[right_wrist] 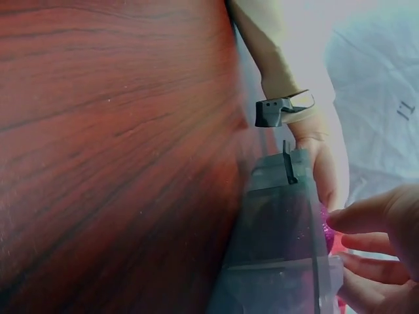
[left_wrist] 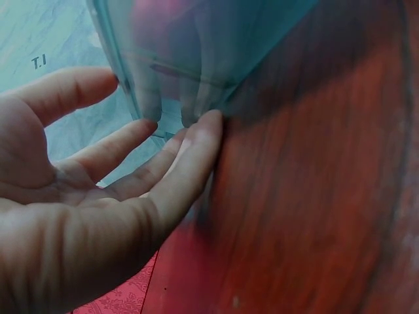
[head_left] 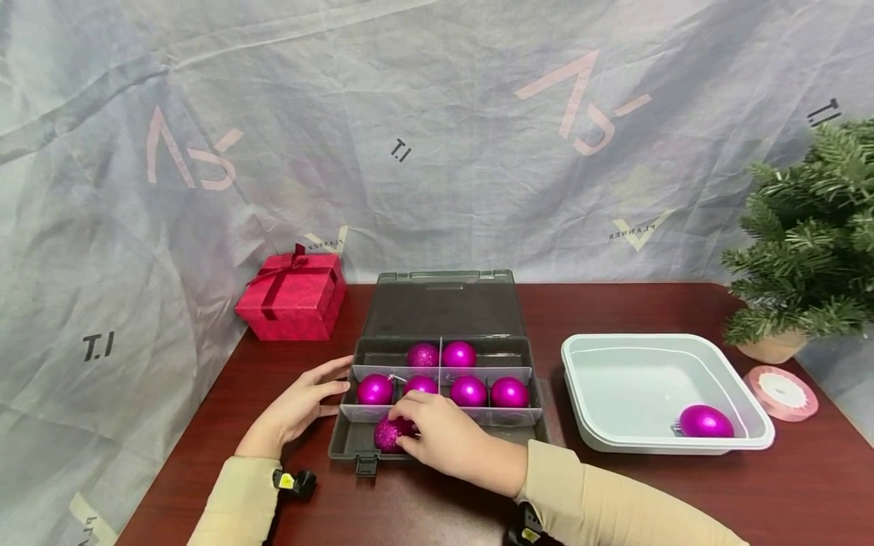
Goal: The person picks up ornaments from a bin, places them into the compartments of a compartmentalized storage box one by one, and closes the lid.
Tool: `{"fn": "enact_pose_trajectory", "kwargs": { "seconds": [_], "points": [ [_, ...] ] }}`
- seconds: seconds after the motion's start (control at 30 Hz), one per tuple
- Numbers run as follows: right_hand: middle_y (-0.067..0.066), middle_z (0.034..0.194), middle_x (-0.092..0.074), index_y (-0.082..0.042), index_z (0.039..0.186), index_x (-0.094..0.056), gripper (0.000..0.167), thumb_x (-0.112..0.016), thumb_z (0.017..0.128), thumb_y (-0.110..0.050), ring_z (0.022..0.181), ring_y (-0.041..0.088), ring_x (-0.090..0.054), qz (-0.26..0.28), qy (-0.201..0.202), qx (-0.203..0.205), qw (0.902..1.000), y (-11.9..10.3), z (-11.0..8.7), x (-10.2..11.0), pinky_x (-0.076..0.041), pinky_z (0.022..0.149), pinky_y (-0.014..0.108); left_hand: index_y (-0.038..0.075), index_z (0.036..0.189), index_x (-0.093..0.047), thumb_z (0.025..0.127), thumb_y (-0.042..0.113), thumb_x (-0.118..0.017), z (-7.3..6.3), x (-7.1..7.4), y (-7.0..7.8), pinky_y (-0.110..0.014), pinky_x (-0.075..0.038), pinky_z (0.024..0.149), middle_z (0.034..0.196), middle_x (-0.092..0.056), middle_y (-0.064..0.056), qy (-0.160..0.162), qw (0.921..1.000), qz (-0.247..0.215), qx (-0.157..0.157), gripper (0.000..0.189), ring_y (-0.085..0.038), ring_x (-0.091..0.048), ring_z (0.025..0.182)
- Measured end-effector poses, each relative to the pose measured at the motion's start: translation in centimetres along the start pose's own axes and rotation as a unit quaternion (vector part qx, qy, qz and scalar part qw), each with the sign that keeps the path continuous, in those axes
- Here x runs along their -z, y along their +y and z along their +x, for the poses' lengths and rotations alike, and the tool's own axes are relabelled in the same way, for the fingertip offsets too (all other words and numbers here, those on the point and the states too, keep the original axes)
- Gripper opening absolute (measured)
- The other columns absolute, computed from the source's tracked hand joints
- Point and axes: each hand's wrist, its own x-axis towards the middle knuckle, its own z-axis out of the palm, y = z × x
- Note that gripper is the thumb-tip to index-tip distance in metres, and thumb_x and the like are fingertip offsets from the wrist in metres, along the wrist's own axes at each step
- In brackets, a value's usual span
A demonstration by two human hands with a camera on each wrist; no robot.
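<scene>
Steadying the divided box (head_left: 352,437), it seems, the left hand (head_left: 300,403) touches its nine-o'clock side, thumb and fingers apart — probably against sliding — while the right hand (head_left: 444,436) pinches the glittery ball (head_left: 386,436) at seven o'clock, inside the front row.

This looks like a makeshift recording corner: a creased grey cloth (head_left: 464,197) with mirrored lettering hangs behind a dark-wood bench (head_left: 614,307), and small cameras (head_left: 297,484) are strapped at both wrists. A tree (head_left: 812,235) and gift box (head_left: 293,299) look festive.
</scene>
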Motion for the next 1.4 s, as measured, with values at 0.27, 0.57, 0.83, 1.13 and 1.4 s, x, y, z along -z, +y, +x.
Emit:
{"fn": "enact_pose_trajectory", "kwargs": {
  "seconds": [0.27, 0.57, 0.83, 1.13, 1.4],
  "points": [
    [0.004, 0.111, -0.072, -0.007, 0.116, -0.071, 0.025, -0.076, 0.091, -0.012, 0.104, 0.015, -0.068, 0.057, -0.011, 0.004, 0.9983, 0.7, -0.6, 2.6, -0.054, 0.091, 0.030, 0.005, 0.159, -0.031, 0.103, 0.010, -0.056, 0.0, 0.0, -0.1, -0.058, -0.043, 0.104, 0.160, -0.030, -0.024, -0.001, 1.0000, 0.000, 0.001, 0.062, -0.040, -0.034, 0.140],
    [0.000, 0.116, -0.072, -0.008, 0.123, -0.068, 0.032, -0.074, 0.092, -0.006, 0.100, 0.015, -0.069, 0.165, 0.034, 0.016, 0.9856, 4.5, -4.0, 9.1, -0.057, 0.086, 0.037, 0.005, 0.159, -0.031, 0.102, 0.013, -0.059, -0.1, 0.1, -0.1, -0.058, -0.044, 0.104, 0.160, -0.030, -0.024, 0.001, 1.0000, 0.001, 0.001, 0.064, -0.039, -0.035, 0.140],
    [-0.012, 0.116, -0.070, -0.018, 0.123, -0.069, 0.033, -0.076, 0.092, -0.008, 0.103, 0.013, -0.068, 0.114, 0.008, -0.033, 0.9929, 9.8, -10.1, 15.8, -0.055, 0.088, 0.035, 0.005, 0.159, -0.032, 0.102, 0.012, -0.058, 0.0, 0.0, 0.0, -0.057, -0.044, 0.104, 0.160, -0.031, -0.024, 0.000, 1.0000, -0.002, -0.001, 0.063, -0.037, -0.037, 0.138],
    [-0.011, 0.111, -0.071, -0.021, 0.117, -0.071, 0.038, -0.081, 0.085, -0.004, 0.099, 0.009, -0.069, 0.021, 0.001, -0.051, 0.9985, 15.7, -17.3, 20.2, -0.051, 0.084, 0.017, 0.006, 0.159, -0.032, 0.103, 0.011, -0.057, 0.0, 0.0, -0.2, -0.056, -0.045, 0.103, 0.159, -0.033, -0.023, -0.009, 0.9999, -0.004, -0.009, 0.062, -0.034, -0.042, 0.134],
    [-0.013, 0.116, -0.069, -0.021, 0.123, -0.069, 0.034, -0.079, 0.090, -0.019, 0.105, 0.004, -0.064, -0.001, -0.094, -0.126, 0.9876, 19.2, -22.4, 22.5, -0.052, 0.078, 0.024, 0.005, 0.159, -0.031, 0.103, 0.012, -0.058, 0.0, 0.1, -0.2, -0.055, -0.046, 0.102, 0.157, -0.034, -0.024, -0.013, 0.9998, -0.009, -0.013, 0.063, -0.031, -0.046, 0.130]
  ]
}}
